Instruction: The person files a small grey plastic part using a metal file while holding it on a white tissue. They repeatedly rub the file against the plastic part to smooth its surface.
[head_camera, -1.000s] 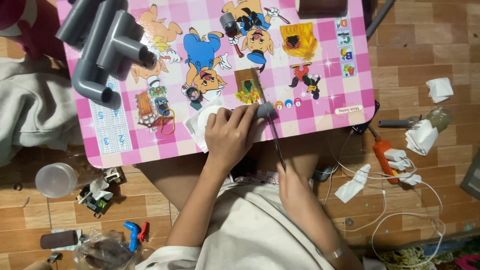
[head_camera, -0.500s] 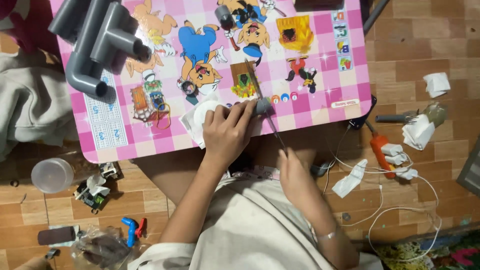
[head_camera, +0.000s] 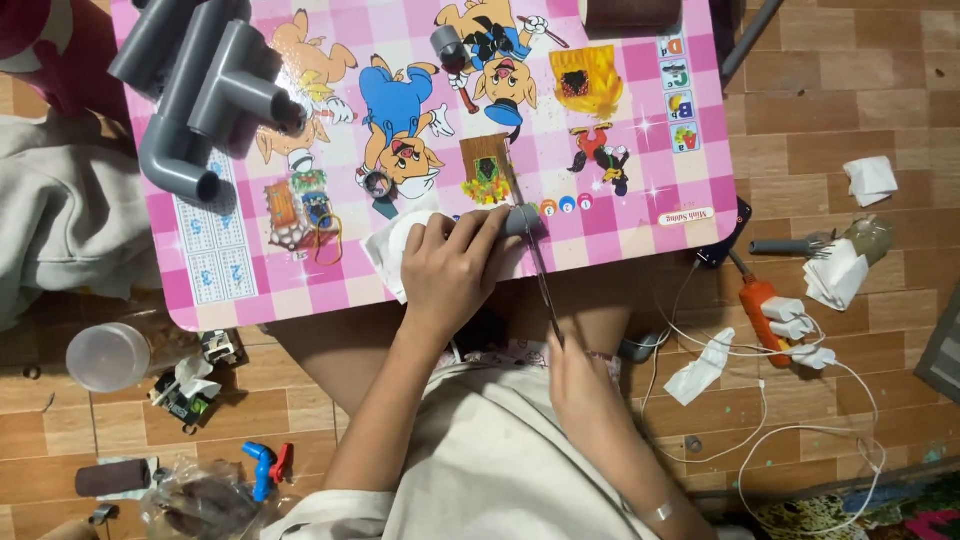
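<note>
The left hand (head_camera: 455, 270) is closed around a short grey pipe (head_camera: 520, 220), pinning it on the near edge of the pink table (head_camera: 620, 140), with a white tissue (head_camera: 385, 250) under the knuckles. The right hand (head_camera: 575, 375) sits lower, over the lap, fingers gripping the handle end of a thin saw blade (head_camera: 540, 280) that slants up to the pipe's free end. Farther up the table lies a cluster of grey pipe fittings (head_camera: 205, 95). On the floor to the person's right are a power strip (head_camera: 775, 315) with white plugs and loose cables; to the left, a clear cup (head_camera: 105, 355) and a blue valve (head_camera: 262, 468).
</note>
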